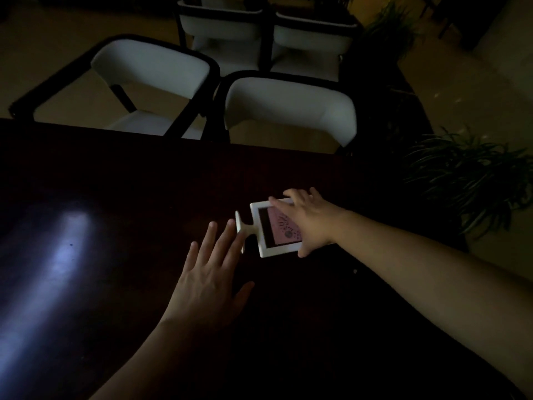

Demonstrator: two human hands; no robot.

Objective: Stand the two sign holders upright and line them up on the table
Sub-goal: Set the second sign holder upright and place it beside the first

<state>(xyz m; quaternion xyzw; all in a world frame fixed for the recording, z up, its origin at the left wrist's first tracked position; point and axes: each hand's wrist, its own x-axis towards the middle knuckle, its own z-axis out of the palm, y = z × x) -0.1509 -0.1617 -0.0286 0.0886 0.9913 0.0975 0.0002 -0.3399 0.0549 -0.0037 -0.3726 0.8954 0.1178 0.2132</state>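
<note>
One white sign holder with a pink card in its frame lies flat on the dark table, its base pointing left. My right hand rests over the frame's right side, thumb at the near corner and fingers at the far edge, gripping it. Just left of the base, my left hand is spread flat, fingers apart, with fingertips close to the stand and nothing held. I see only one sign holder in this dim scene.
Two white chairs with black frames stand along the table's far edge, with more chairs behind. A leafy plant stands beyond the table's right end. A bright light reflection lies on the left tabletop.
</note>
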